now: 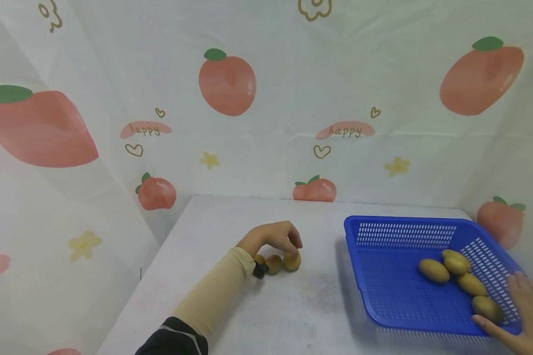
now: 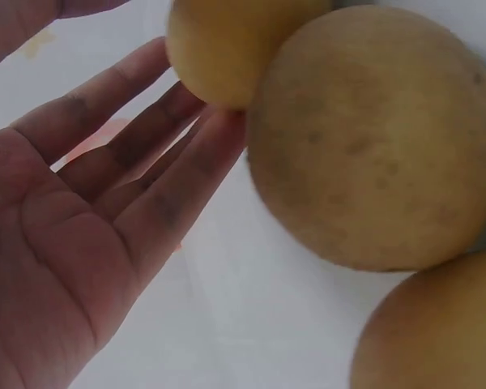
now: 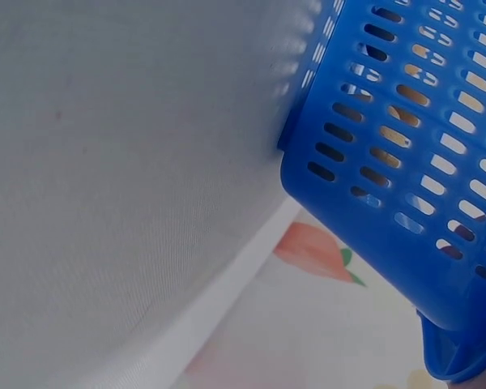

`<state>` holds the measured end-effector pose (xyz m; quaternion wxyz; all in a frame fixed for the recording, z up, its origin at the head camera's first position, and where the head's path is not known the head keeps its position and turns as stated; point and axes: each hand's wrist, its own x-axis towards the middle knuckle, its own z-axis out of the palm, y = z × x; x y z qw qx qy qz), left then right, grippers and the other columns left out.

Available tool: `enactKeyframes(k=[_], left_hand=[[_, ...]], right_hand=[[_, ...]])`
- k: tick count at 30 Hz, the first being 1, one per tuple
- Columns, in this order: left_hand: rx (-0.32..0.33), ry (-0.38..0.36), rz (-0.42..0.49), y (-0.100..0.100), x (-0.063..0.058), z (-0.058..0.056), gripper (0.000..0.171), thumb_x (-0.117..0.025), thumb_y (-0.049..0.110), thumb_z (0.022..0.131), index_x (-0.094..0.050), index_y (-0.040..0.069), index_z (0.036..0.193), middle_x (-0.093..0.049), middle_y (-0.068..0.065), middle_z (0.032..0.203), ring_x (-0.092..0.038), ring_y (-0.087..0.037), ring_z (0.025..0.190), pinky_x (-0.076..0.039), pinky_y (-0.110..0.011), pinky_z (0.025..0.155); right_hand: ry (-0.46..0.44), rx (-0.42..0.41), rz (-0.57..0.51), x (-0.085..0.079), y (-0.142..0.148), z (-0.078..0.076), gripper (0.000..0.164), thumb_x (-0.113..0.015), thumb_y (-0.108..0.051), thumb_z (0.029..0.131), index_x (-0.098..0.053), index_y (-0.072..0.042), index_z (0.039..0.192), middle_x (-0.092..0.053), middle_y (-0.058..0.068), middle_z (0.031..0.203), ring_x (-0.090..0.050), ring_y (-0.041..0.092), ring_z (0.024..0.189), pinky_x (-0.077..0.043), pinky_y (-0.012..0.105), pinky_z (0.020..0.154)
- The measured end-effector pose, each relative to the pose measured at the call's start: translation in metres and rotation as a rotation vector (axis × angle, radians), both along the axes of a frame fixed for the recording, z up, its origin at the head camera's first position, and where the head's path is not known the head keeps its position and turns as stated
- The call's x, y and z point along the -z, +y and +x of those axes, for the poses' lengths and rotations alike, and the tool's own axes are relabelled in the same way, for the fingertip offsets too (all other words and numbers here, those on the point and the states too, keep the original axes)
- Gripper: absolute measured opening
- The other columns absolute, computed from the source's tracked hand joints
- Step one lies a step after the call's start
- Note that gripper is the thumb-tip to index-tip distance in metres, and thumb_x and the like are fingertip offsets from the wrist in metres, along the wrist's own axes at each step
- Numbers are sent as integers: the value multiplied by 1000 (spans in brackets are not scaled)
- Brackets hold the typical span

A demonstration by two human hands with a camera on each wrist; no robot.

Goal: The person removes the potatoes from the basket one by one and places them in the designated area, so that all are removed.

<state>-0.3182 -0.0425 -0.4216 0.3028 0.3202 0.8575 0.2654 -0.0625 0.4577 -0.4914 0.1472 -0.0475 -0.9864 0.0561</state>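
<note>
Blue plastic basket (image 1: pixel 391 296) on R side of white table (image 1: pixel 320 315), w/ four potatoes (image 1: pixel 434 270) inside, bunched twd its R end. Three more potatoes (image 1: pixel 273 265) on tabletop nr centre, close tog. in a row. L hand (image 1: pixel 277 236) is over the R-most potato (image 1: pixel 291 262) of those: fingers stretched out, tips touching it, thumb apart, nothing clasped. Tan sleeve (image 1: pixel 215 291) on that arm, small black item (image 1: pixel 260 270) at wrist. R hand (image 1: pixel 530 315) rests at basket's R edge, fingers fairly straight, no potato held.
</note>
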Motion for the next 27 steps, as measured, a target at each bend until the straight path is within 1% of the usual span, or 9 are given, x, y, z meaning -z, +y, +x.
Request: enactKeyframes(k=[4,7,10,14,17,20,22,27], left_hand=[[-6,62,19,4,-3,-1,37,-82,26,88,-78,8,120,-75,7,107,-67,-10,103,-55,-33,96],[-2,109,70,11,-7,-1,36,-82,26,90,-78,8,120,-76,7,108,-67,-11,104,-56,-30,94],[-1,146,132,22,-16,1,30,-81,27,91,-79,11,116,-76,9,107,-68,-10,105,-57,-26,90],[13,164,204,40,-29,6,23,-81,30,92,-79,16,111,-76,10,108,-70,-6,103,-58,-23,87],[44,176,238,55,-39,9,24,-81,32,93,-78,17,112,-75,8,110,-70,-4,102,-58,-21,86],[85,188,259,70,-48,12,28,-80,32,94,-77,14,115,-75,8,110,-71,-6,102,-58,-19,85],[117,190,275,80,-52,14,29,-80,31,95,-77,12,116,-74,8,109,-71,-7,103,-58,-17,85],[183,197,292,110,-61,18,27,-79,31,96,-77,12,116,-72,10,107,-69,-5,101,-56,-14,86]], right_hand=[[0,-1,9,0,0,0,138,-72,-71,84,-5,28,154,3,50,161,12,59,156,31,44,120],[-4,-2,7,-1,1,0,137,-71,-71,85,-6,28,153,4,50,161,12,59,156,31,46,120],[-9,-6,4,-1,1,-1,136,-71,-70,86,-6,28,154,5,49,161,12,59,156,32,45,119],[-28,-2,22,-2,1,-1,136,-69,-71,87,-5,28,154,8,49,160,11,61,155,32,47,119],[-36,-2,39,-2,2,-2,136,-69,-72,86,-6,29,153,7,50,159,8,63,154,29,52,120],[-36,-7,40,-2,3,-2,136,-69,-72,86,-7,29,153,5,51,158,6,64,153,28,55,120],[-25,-18,34,-1,4,-2,135,-70,-70,87,-7,29,152,4,52,158,7,64,154,28,53,121],[4,-37,17,1,6,-3,133,-71,-68,87,-9,28,153,1,51,159,8,63,154,30,48,120]])
